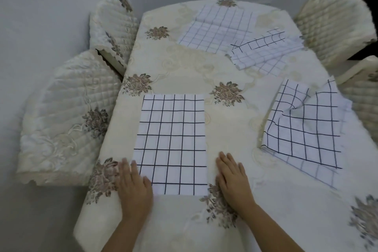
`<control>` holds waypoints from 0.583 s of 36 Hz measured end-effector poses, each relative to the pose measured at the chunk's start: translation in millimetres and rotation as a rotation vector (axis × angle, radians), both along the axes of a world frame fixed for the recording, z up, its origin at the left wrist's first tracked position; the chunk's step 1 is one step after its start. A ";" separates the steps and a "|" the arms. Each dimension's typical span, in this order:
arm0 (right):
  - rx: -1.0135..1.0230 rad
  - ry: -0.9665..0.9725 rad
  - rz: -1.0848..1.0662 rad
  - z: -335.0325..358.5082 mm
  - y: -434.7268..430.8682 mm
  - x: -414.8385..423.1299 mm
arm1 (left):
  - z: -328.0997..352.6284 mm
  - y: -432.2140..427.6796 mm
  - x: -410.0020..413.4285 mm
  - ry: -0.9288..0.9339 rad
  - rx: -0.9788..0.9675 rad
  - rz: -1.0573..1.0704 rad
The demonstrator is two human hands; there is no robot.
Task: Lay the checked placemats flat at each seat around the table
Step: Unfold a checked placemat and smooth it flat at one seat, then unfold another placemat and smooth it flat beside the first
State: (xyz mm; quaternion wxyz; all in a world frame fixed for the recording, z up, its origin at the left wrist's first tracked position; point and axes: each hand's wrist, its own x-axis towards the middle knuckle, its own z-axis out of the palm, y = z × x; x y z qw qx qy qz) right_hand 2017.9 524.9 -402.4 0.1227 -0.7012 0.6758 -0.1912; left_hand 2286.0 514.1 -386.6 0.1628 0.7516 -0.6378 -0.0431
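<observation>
A white placemat with black checks [171, 143] lies flat on the near left part of the cream table [231, 127]. My left hand [134, 188] rests flat, palm down, on its near left corner. My right hand [234, 180] lies flat on the tablecloth just right of its near right corner. A rumpled placemat [306, 127] sits at the right with a corner folded over. A folded, crooked placemat [263, 51] lies at the far right. Another placemat [218, 28], slightly creased, is spread at the far end.
Quilted cream chair covers stand around the table: two on the left [67, 116] [114, 26] and two on the right [335, 24] [364, 92]. The tablecloth has embroidered brown flowers [227, 93]. A pale floor lies to the left.
</observation>
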 end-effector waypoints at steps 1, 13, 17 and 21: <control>-0.012 -0.024 -0.011 2.3 3.8 -3.0 | 3.5 3.3 -21.2 0.033 -0.031 -0.064; 0.136 0.138 -0.095 7.8 81.1 -101.7 | -17.6 54.9 -200.0 -0.127 0.015 -0.726; 0.189 0.123 -0.149 15.4 96.1 -138.5 | -20.5 60.6 -202.4 -0.121 0.058 -0.690; 0.143 0.108 -0.144 18.3 98.3 -157.0 | -20.6 64.8 -213.1 -0.137 0.118 -0.663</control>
